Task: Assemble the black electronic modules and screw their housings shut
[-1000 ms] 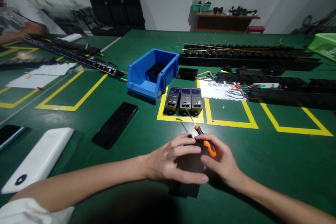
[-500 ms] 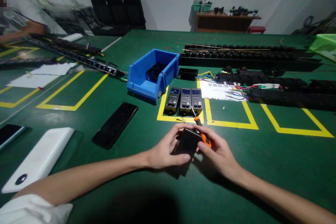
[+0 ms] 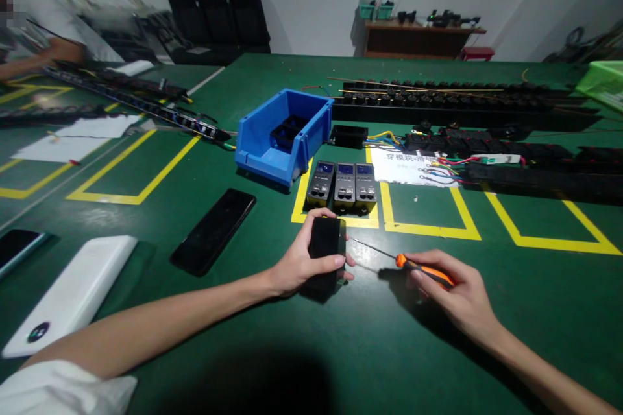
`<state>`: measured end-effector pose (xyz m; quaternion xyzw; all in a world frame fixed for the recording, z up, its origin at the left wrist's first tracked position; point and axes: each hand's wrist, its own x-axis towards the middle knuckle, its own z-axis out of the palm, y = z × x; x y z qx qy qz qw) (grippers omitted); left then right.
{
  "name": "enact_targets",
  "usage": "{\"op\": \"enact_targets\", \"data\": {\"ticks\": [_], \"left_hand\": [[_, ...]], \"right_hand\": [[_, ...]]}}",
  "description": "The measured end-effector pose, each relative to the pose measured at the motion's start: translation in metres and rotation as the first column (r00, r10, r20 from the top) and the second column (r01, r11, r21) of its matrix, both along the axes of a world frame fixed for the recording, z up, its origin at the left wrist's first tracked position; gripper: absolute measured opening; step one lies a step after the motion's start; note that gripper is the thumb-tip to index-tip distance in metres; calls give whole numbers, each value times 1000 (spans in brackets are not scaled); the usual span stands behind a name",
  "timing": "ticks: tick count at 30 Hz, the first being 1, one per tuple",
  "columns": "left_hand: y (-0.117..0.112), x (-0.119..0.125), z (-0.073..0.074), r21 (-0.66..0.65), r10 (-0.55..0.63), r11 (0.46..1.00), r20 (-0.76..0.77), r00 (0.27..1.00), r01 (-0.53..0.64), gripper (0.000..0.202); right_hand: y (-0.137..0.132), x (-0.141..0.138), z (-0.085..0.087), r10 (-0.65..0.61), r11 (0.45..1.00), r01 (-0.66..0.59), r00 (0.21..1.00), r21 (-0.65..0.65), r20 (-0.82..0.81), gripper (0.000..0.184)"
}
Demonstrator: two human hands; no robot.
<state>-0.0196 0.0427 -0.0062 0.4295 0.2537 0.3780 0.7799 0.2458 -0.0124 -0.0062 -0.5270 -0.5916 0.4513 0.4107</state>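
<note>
My left hand (image 3: 299, 266) grips a small black box module (image 3: 325, 240) just above the green table (image 3: 311, 343), a little in front of three grey modules (image 3: 343, 187) lined up inside a yellow-taped square. My right hand (image 3: 457, 295) holds an orange-handled screwdriver (image 3: 418, 268); its thin shaft points left toward the black module, and the tip stops just short of it.
A blue bin (image 3: 282, 136) with black parts stands behind the modules. A black phone (image 3: 214, 230) and a white power bank (image 3: 73, 295) lie to the left. Long black power strips (image 3: 462, 107) and coloured wires (image 3: 438, 168) fill the right. Another person (image 3: 34, 32) works far left.
My hands have parted. The left hand carried the black module forward and left toward the grey modules. The right hand drew the screwdriver away to the right and laid it nearly flat.
</note>
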Motion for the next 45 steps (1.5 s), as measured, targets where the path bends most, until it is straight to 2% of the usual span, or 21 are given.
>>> {"op": "enact_targets", "data": {"ticks": [6,12,22,28,33,37,41,45], "left_hand": [[-2,0,-2,31,42,999,-91,995,-39,57],[-3,-1,-1,47,17,999,-116,993,-11,57],[-4,-1,3,59,-7,998,-156,988,16,53],[-5,-3,2,59,-46,996,-204,978,59,48],[-7,-2,-1,72,-11,997,-212,977,27,48],[-9,-2,-3,137,59,990,-274,960,-22,50],[-9,-3,-5,180,66,984,-304,950,-11,50],[-8,-4,-6,310,147,950,-318,937,-44,40]], "right_hand": [[2,-5,1,26,1000,-25,998,7,-54,16],[2,-7,1,20,1000,-19,999,21,-50,16],[-1,-3,-3,29,994,-36,997,-100,-71,21],[0,-2,0,59,996,-61,997,-58,-41,20],[3,0,2,94,978,-109,992,-177,-90,26],[6,0,3,116,959,-141,987,-247,-113,33],[6,0,4,125,957,-150,985,-246,-116,33],[6,-2,6,132,963,-147,988,-227,-79,31]]}}
